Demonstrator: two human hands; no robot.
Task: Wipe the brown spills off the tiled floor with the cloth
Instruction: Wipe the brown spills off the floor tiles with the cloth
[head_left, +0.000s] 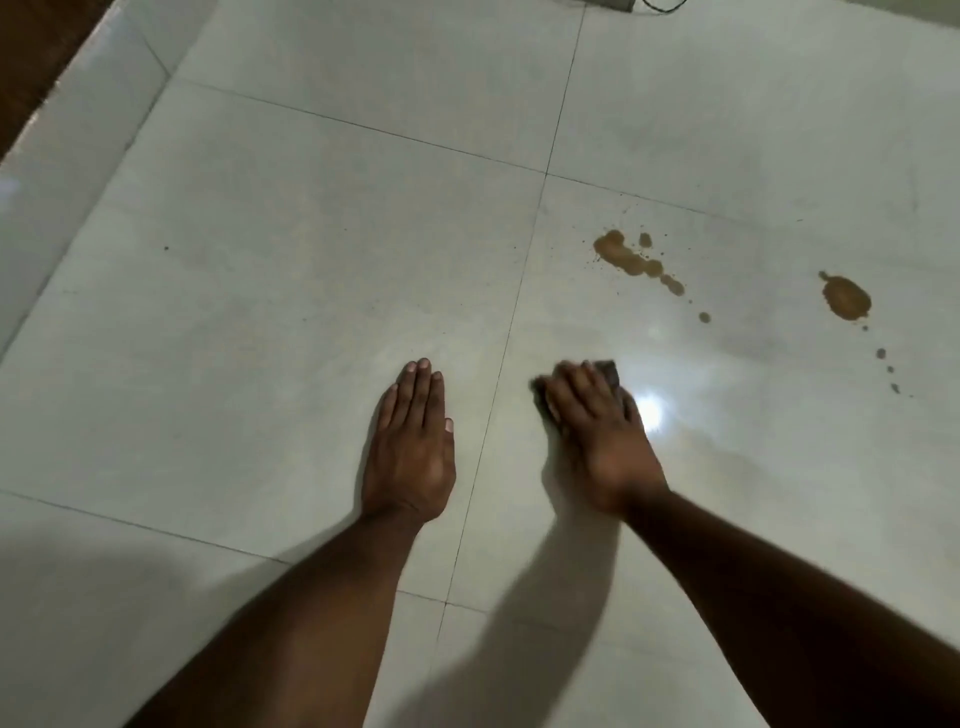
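Head view, looking down on the tiled floor. Landmark: the grout cross where four large tiles meet.

Hidden or unclear: the cloth is mostly covered by the right hand. Only a dark brownish corner shows past the fingertips, plus a dark edge at the hand's left side. Its full shape and long axis cannot be made out. The right hand is motion-blurred; fingers lie spread and fairly flat over the cloth, pressing it to the floor, with no curl round it that I can see. At the top edge, right of the cross, a grey object and a dark cable are cut off by the frame. A dark brown strip fills the top-left corner, unidentifiable.

Position: the cloth sits below and slightly right of the cross, on the lower-right tile, just beside the vertical grout line. The left hand lies flat on the lower-left tile across that line, fingers straight and together, pointing away from the person, holding nothing.

Spills: an elongated brown spill below-right of the cross runs diagonally down to the right, lobed, with small splashes round it. A rounder brown puddle lies farther right, with drops trailing below. Both are apart from the cloth.

Surface: glossy pale grey tiles, thin dark grout, a bright light glare just right of the right hand.
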